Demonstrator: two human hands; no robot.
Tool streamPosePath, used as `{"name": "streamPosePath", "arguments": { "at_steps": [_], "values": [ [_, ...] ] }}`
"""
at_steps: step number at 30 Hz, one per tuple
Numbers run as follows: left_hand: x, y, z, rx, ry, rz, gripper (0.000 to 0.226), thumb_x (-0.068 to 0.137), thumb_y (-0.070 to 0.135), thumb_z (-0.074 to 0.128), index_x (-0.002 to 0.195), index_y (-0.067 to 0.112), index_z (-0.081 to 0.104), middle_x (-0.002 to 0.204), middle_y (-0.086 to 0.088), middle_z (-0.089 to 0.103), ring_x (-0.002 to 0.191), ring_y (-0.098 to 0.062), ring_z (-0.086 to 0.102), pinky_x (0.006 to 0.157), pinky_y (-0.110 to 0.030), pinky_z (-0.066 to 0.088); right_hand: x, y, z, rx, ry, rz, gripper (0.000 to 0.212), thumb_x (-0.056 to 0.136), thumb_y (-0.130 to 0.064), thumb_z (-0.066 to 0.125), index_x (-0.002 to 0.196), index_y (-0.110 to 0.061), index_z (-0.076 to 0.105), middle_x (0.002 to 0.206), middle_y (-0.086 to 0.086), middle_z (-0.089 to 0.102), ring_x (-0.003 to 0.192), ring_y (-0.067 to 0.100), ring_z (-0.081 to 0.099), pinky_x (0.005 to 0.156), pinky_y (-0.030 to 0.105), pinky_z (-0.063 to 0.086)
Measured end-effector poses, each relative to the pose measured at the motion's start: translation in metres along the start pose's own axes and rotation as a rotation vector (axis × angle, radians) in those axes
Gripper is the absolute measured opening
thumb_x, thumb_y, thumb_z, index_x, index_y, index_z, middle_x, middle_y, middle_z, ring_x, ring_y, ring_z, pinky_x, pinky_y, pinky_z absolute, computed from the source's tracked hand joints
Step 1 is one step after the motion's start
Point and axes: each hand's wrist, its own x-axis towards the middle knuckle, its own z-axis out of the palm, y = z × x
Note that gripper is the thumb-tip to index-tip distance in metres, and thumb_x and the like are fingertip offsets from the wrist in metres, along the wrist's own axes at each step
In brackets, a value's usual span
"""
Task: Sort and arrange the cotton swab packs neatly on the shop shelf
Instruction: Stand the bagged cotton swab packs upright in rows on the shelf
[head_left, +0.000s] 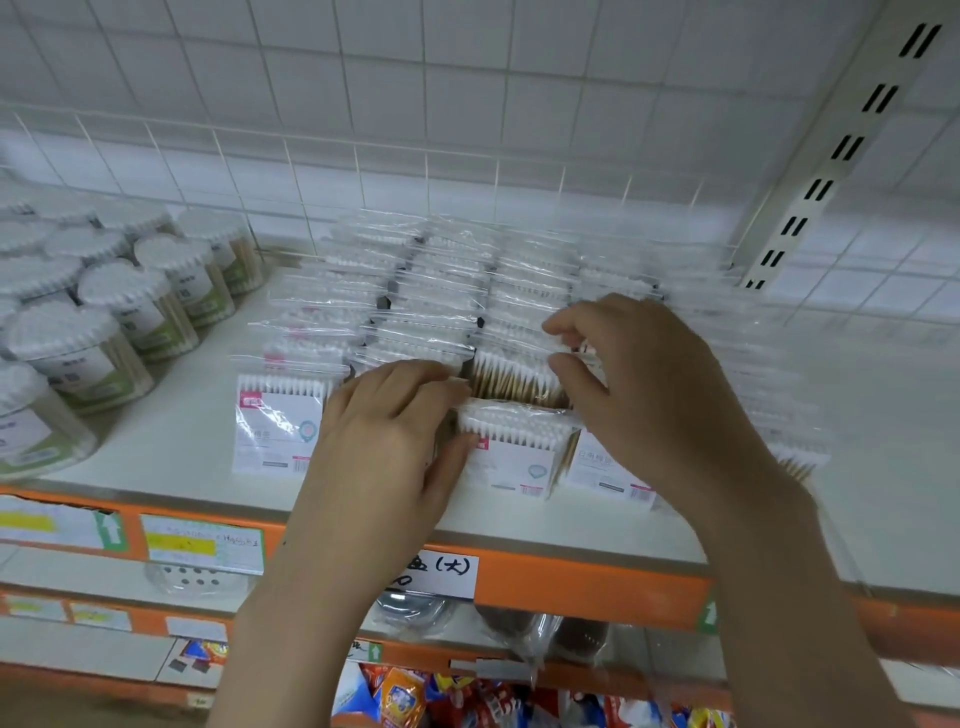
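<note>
The cotton swab packs (498, 312) already stand in several rows on the white shelf (171, 447), so the sorting seems mostly done; the middle row looks not yet straight. The left hand (384, 447) pinches the front pack (511, 449) of this row, and the right hand (639, 384), fingers curled, grips packs behind it. Round swab tubs (130, 312) stand at left, before a white wire grid (415, 104).

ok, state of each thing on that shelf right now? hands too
left hand: fingers curled on the front pack's left edge
right hand: fingers curled over the packs behind
front pack: upright, label facing out, sealed
flat packs: standing in rows front to back, sealed
round tubs: upright, lids on
shelf: holds tubs left, packs right
</note>
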Motion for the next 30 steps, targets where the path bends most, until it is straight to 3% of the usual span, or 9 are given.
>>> {"name": "streamPosePath", "arguments": {
  "at_steps": [3, 8, 13, 17, 20, 24, 27, 30],
  "values": [
    [-0.001, 0.001, 0.000, -0.019, 0.007, -0.008, 0.027, 0.080, 0.017, 0.058, 0.104, 0.006, 0.067, 0.111, -0.010, 0.062, 0.103, -0.031, 0.059, 0.084, -0.052, 0.047, 0.017, 0.000, 0.003, -0.004, -0.033, -0.006, 0.026, 0.093, -0.025, 0.050, 0.118, -0.021, 0.059, 0.106, -0.004, 0.065, 0.104, 0.019, 0.054, 0.089, 0.033, 0.041],
    [-0.003, 0.004, -0.001, -0.028, 0.041, -0.031, 0.028, 0.082, 0.015, 0.056, 0.106, 0.006, 0.066, 0.112, -0.011, 0.062, 0.104, -0.032, 0.058, 0.084, -0.052, 0.047, 0.030, 0.002, 0.007, 0.019, -0.130, 0.012, 0.021, 0.091, -0.030, 0.053, 0.109, -0.023, 0.062, 0.095, -0.008, 0.067, 0.086, 0.011, 0.058, 0.077, 0.028, 0.047],
    [-0.003, 0.006, 0.001, -0.029, 0.084, -0.027, 0.030, 0.087, 0.015, 0.045, 0.103, 0.004, 0.068, 0.109, -0.011, 0.064, 0.100, -0.033, 0.059, 0.081, -0.051, 0.048, 0.039, 0.000, 0.010, -0.066, -0.230, -0.007, 0.016, 0.089, -0.020, 0.053, 0.092, -0.017, 0.068, 0.082, -0.001, 0.067, 0.079, 0.018, 0.062, 0.074, 0.032, 0.052],
    [-0.001, 0.007, 0.001, -0.018, 0.118, -0.012, 0.036, 0.085, 0.015, 0.039, 0.097, 0.002, 0.070, 0.101, -0.011, 0.067, 0.090, -0.034, 0.061, 0.075, -0.049, 0.050, 0.045, -0.001, 0.009, -0.101, -0.293, -0.035, 0.018, 0.086, -0.015, 0.051, 0.088, -0.020, 0.068, 0.075, -0.006, 0.061, 0.073, 0.016, 0.059, 0.067, 0.026, 0.046],
    [-0.001, 0.008, 0.001, -0.022, 0.119, -0.023, 0.036, 0.085, 0.017, 0.039, 0.095, 0.002, 0.070, 0.099, -0.011, 0.067, 0.088, -0.034, 0.062, 0.075, -0.049, 0.050, 0.048, -0.002, 0.004, -0.117, -0.229, -0.068, 0.022, 0.088, -0.016, 0.047, 0.091, -0.022, 0.068, 0.079, -0.006, 0.061, 0.077, 0.016, 0.058, 0.065, 0.026, 0.042],
    [0.000, 0.009, 0.000, -0.034, 0.110, -0.030, 0.038, 0.084, 0.020, 0.037, 0.096, 0.003, 0.069, 0.099, -0.010, 0.067, 0.089, -0.033, 0.062, 0.075, -0.049, 0.050, 0.044, -0.001, -0.010, 0.030, -0.047, -0.074, 0.017, 0.088, -0.017, 0.049, 0.087, -0.020, 0.065, 0.051, -0.010, 0.041, 0.052, 0.009, 0.042, 0.060, 0.027, 0.039],
    [0.000, 0.008, 0.000, -0.045, 0.094, -0.035, 0.039, 0.086, 0.023, 0.037, 0.098, 0.005, 0.069, 0.101, -0.007, 0.066, 0.090, -0.032, 0.061, 0.076, -0.049, 0.049, 0.036, 0.001, -0.025, 0.185, 0.062, -0.055, 0.012, 0.087, -0.016, 0.052, 0.084, -0.017, 0.063, 0.051, -0.008, 0.049, 0.048, 0.014, 0.048, 0.058, 0.025, 0.045],
    [0.000, 0.008, 0.000, -0.064, 0.072, -0.042, 0.039, 0.087, 0.027, 0.038, 0.100, 0.007, 0.069, 0.102, -0.004, 0.065, 0.092, -0.030, 0.060, 0.078, -0.048, 0.048, 0.027, 0.002, -0.039, 0.327, 0.160, -0.039, 0.012, 0.083, -0.008, 0.052, 0.076, -0.010, 0.062, 0.055, 0.001, 0.056, 0.046, 0.011, 0.050, 0.048, 0.016, 0.038]
  ]
}}
